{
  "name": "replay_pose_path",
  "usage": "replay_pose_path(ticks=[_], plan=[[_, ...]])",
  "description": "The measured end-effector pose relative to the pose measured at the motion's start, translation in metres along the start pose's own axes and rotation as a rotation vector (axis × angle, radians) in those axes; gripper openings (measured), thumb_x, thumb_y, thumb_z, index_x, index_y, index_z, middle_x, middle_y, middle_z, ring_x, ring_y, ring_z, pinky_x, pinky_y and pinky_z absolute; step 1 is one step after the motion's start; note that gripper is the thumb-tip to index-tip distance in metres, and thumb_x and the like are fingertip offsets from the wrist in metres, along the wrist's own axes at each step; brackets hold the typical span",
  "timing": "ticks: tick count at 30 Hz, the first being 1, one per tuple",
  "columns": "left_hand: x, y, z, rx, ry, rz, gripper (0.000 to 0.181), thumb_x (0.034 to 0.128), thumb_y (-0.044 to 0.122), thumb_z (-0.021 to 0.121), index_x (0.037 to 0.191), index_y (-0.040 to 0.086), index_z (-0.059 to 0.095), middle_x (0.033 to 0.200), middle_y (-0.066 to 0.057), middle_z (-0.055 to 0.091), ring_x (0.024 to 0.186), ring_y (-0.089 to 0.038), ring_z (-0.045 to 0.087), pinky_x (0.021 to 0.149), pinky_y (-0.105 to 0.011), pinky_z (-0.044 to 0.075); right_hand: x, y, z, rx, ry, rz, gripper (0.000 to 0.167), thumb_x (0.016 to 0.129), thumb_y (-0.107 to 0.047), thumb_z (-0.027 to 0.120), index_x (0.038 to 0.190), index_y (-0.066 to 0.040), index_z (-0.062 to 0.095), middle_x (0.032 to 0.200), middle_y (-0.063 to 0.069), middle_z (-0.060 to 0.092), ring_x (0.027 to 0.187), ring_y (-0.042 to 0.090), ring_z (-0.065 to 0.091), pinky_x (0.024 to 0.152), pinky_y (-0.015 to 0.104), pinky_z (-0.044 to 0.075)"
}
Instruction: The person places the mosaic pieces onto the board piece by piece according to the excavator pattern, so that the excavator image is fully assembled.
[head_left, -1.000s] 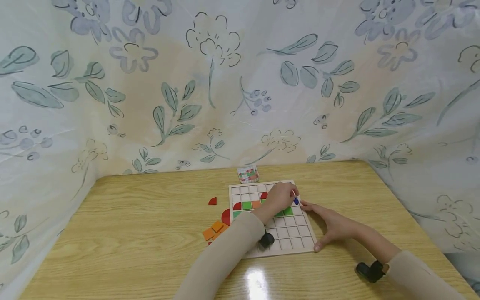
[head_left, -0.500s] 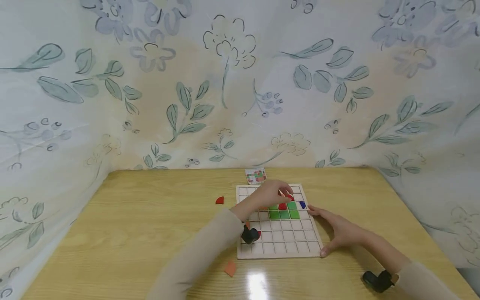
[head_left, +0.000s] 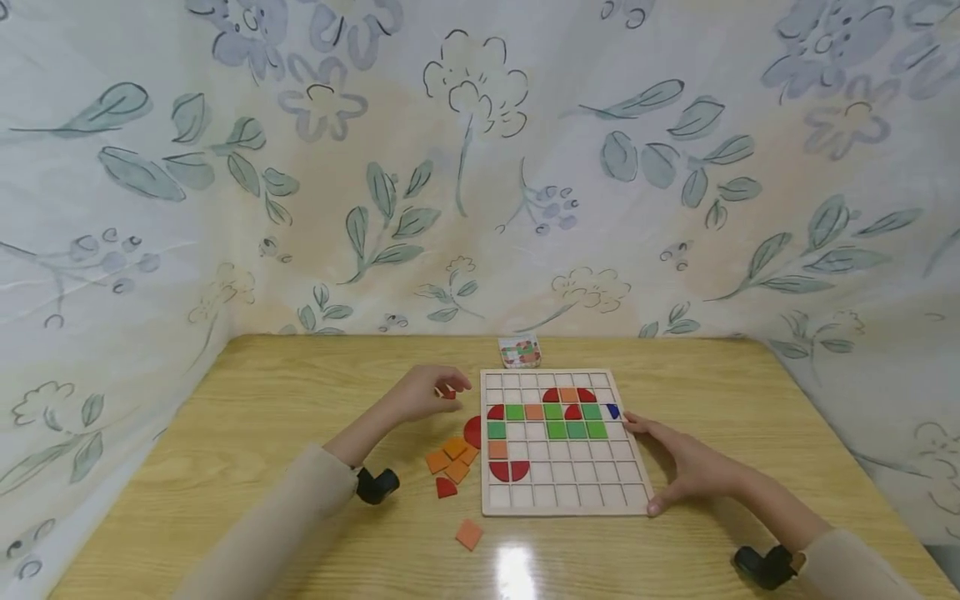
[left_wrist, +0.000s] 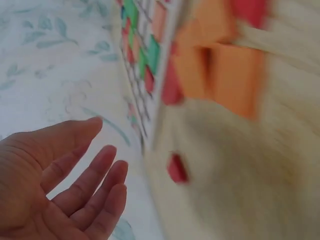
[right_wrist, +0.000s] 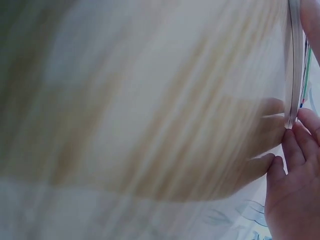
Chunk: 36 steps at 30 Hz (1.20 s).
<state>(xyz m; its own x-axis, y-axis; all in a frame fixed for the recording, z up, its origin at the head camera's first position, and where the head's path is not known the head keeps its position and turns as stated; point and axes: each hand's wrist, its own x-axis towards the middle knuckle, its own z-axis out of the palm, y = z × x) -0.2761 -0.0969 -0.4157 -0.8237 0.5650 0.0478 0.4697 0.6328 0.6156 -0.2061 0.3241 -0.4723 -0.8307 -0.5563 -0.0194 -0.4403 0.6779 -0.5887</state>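
Board: a pale, wood-like grid board (head_left: 581,473) lies flat on the table (head_left: 300,533), near edge running left to right, sides running away from the wearer; nearly square, so no clear long axis shows.
Blue piece: a small blue piece (head_left: 612,411) sits in a right-edge cell, broad along its far side, tapering toward the wearer.
Red pair: two red quarter-rounds (head_left: 509,471) join at lower left, curves facing the wearer.
Loose quarter: a red wedge (left_wrist: 177,168) lies on the table beyond the board's left side, partly hidden by fingers in the head view.
Orange heap: flat, smooth orange squares (head_left: 454,447) overlap at odd angles left of the board.
Left hand: the left hand (head_left: 426,393), fingers loosely bent and parted, holds nothing above the red wedge.
Right hand: the right hand (head_left: 693,458), fingers and thumb spread, touches the board's right edge, grasping nothing.
Since one second ago: the left hand has left the blue piece for the board's left; the right hand remains at the edge.
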Motion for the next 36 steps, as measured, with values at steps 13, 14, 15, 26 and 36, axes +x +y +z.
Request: replay_pose_path(ticks=[13,14,15,26,36], plan=[[-0.059,-0.013,0.018,-0.057,-0.046,-0.071,0.031,0.0705,0.014,0.079,0.098,0.009,0.066,0.087,0.001,0.063,0.08,-0.016,0.055,0.069,-0.027,0.047,0.0,0.003,0.001,0.026,0.004,0.011,0.107,0.053,-0.049,0.083,0.14,-0.013,0.035,0.151,0.011,0.024,0.137,0.032,0.02,0.094,0.0,0.006],[-0.061,-0.012,0.02,-0.059,-0.049,-0.07,0.032,0.0695,0.012,0.079,0.098,0.009,0.066,0.088,0.0,0.063,0.08,-0.017,0.055,0.07,-0.028,0.047,0.0,0.004,0.001,0.027,0.003,0.012,0.107,0.053,-0.049,0.083,0.141,-0.012,0.034,0.151,0.01,0.024,0.137,0.031,0.02,0.094,0.0,0.006],[-0.063,-0.012,0.022,-0.053,-0.046,-0.068,0.032,0.0691,0.012,0.079,0.098,0.009,0.066,0.088,0.001,0.063,0.081,-0.016,0.055,0.071,-0.029,0.047,0.0,0.004,0.001,0.03,0.001,0.02,0.107,0.052,-0.049,0.084,0.141,-0.013,0.034,0.151,0.009,0.023,0.137,0.029,0.019,0.093,0.0,0.006],[-0.072,-0.018,0.034,-0.018,-0.011,0.013,0.028,0.0723,-0.002,0.071,0.099,0.008,0.067,0.098,0.0,0.066,0.09,-0.015,0.06,0.08,-0.031,0.05,0.001,0.002,0.002,0.038,-0.006,0.036,0.107,0.052,-0.049,0.084,0.141,-0.016,0.035,0.152,0.006,0.023,0.138,0.019,0.018,0.094,0.001,0.007],[-0.078,-0.024,0.036,0.001,0.033,0.0,0.03,0.0743,0.012,0.076,0.103,0.013,0.067,0.103,0.003,0.065,0.099,-0.015,0.058,0.09,-0.036,0.046,0.0,0.002,0.003,-0.036,-0.001,0.077,0.106,0.052,-0.052,0.083,0.141,-0.02,0.035,0.151,0.001,0.025,0.137,0.022,0.022,0.104,0.041,0.025]])
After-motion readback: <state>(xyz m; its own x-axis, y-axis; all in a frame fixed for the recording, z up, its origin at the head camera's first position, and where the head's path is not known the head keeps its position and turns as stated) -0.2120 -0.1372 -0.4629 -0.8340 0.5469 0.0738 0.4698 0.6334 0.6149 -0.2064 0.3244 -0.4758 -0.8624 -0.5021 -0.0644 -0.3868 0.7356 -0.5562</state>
